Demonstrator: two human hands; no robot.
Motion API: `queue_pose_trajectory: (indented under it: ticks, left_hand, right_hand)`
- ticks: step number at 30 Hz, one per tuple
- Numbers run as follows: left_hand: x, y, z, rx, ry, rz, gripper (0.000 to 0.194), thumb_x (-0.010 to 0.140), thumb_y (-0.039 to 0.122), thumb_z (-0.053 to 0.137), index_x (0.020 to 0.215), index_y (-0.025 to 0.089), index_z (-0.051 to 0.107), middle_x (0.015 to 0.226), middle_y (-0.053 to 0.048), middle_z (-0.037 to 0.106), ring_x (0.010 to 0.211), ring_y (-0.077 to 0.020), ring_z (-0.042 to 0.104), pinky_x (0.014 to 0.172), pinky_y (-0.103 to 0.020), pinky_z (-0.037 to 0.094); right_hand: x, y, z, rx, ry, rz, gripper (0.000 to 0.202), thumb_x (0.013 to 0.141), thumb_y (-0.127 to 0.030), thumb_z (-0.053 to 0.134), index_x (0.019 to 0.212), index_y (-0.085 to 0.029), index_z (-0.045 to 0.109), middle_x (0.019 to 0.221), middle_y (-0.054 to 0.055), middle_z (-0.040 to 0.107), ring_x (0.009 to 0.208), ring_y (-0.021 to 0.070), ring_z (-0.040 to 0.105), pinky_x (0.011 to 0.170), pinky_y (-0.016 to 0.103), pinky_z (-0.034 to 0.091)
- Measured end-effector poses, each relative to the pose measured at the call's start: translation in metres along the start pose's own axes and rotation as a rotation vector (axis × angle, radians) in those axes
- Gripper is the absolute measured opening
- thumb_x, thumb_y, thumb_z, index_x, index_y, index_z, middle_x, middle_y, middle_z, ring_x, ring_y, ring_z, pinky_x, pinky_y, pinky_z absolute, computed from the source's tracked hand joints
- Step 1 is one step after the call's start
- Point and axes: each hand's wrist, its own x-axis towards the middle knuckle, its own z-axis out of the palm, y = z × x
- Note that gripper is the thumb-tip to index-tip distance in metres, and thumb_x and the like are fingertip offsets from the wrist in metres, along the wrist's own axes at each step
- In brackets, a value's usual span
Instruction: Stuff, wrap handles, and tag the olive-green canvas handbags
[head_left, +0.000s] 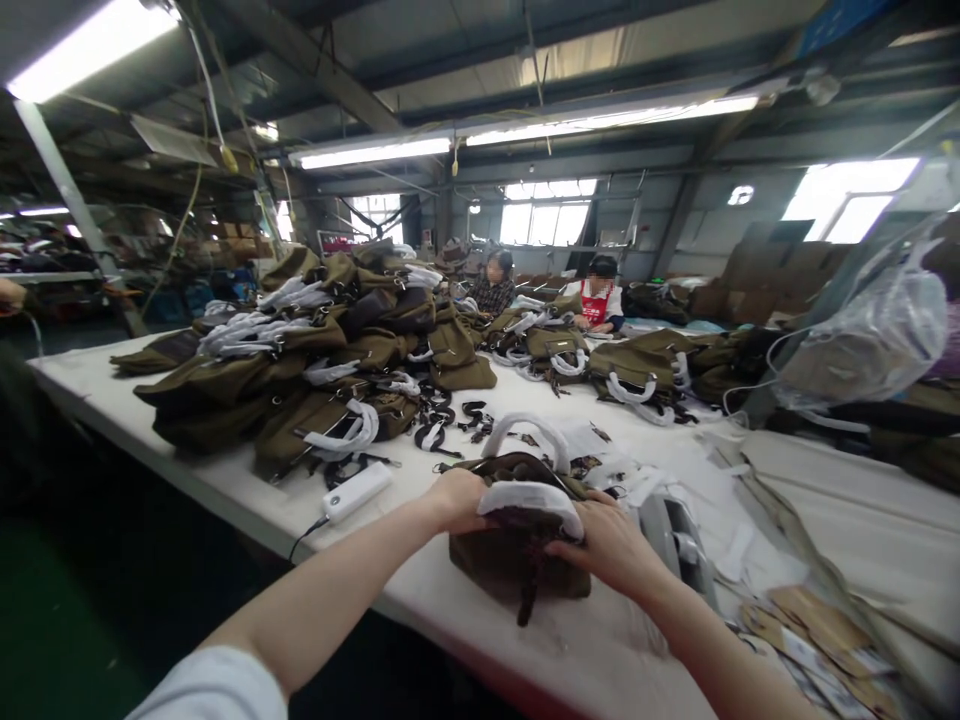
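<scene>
Left grip (pixel 459 500) and right grip (pixel 611 540) hold olive bag (pixel 484 565), one per side. White cabled box (pixel 358 490) on table (pixel 600 640), left of left grip.

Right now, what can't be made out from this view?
Full grip of the left hand, head view: partly hidden by the white front handle.
Inside of the bag, head view: mostly hidden by that handle.
Right forearm, head view: elbow end cut off by the bottom edge.
Tan pieces, head view: markings too blurred.
</scene>
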Motion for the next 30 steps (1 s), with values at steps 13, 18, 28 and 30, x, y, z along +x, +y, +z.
queue_pose_trajectory:
  ticks: [13,18,28,30]
  left_hand:
    - [0.018,0.015,-0.022,-0.103,-0.268,-0.025,0.06,0.076,0.066,0.055,0.12,0.026,0.069,0.117,-0.009,0.072,0.104,-0.0315,0.067,0.087,-0.038,0.052]
    - [-0.019,0.027,-0.032,-0.131,-0.21,-0.002,0.063,0.078,0.074,0.049,0.117,0.03,0.069,0.115,-0.005,0.073,0.106,-0.0281,0.066,0.09,-0.035,0.051]
    - [-0.079,0.003,-0.033,-0.157,-0.142,0.052,0.051,0.064,0.061,0.073,0.103,0.027,0.074,0.103,-0.005,0.076,0.096,-0.0308,0.068,0.085,-0.036,0.052]
    - [-0.094,-0.003,-0.042,-0.345,-0.082,0.072,0.048,0.066,0.049,0.074,0.109,0.027,0.07,0.108,-0.003,0.075,0.098,-0.0286,0.067,0.088,-0.035,0.052]
  right_hand:
    - [-0.009,0.013,-0.002,0.251,-0.029,0.05,0.027,0.074,-0.048,0.071,0.093,-0.029,0.077,0.1,0.001,0.077,0.105,0.0288,0.063,0.102,0.041,0.04]
    - [-0.018,0.011,-0.004,0.292,-0.019,0.059,0.023,0.071,-0.042,0.074,0.088,-0.025,0.077,0.097,0.003,0.077,0.103,0.0302,0.062,0.1,0.043,0.042]
    - [-0.062,-0.03,-0.022,0.357,0.121,-0.042,0.036,0.079,-0.035,0.068,0.114,-0.025,0.065,0.126,0.009,0.066,0.12,0.0301,0.057,0.112,0.049,0.035]
    - [-0.07,-0.02,-0.022,0.368,0.307,0.03,0.035,0.087,-0.039,0.056,0.118,-0.023,0.061,0.133,0.012,0.06,0.125,0.029,0.054,0.107,0.046,0.04]
